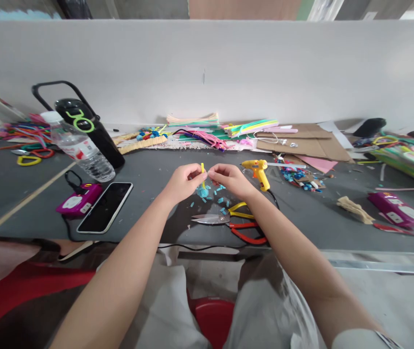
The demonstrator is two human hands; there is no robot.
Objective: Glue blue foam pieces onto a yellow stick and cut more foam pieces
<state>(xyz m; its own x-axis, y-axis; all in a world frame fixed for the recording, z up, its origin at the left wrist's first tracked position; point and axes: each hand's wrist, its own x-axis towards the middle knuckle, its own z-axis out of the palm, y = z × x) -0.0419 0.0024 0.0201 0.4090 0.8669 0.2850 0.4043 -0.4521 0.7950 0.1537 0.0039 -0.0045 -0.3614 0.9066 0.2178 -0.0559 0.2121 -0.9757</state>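
Over the grey table, my left hand [184, 182] pinches a thin yellow stem [203, 169], which looks like a pipe cleaner and stands roughly upright. A blue fluffy tuft [203, 192] is at the stem's lower end. My right hand [230, 177] is close on the right, thumb and fingertips pressed together beside the stem; whatever they pinch is too small to make out. Small blue snippets [221, 200] lie scattered below the hands. Nearer me lie scissors [212, 219] with red and yellow handles, blades pointing left, partly behind my right forearm.
A yellow glue gun [258, 171] lies right of my hands, near mixed scraps [301, 178]. Leftward are a phone [105, 208], a purple power strip [81, 199], a water bottle [83, 148] and a black flask [98, 131]. Pipe cleaners [252, 127] and cardboard [304, 140] line the back.
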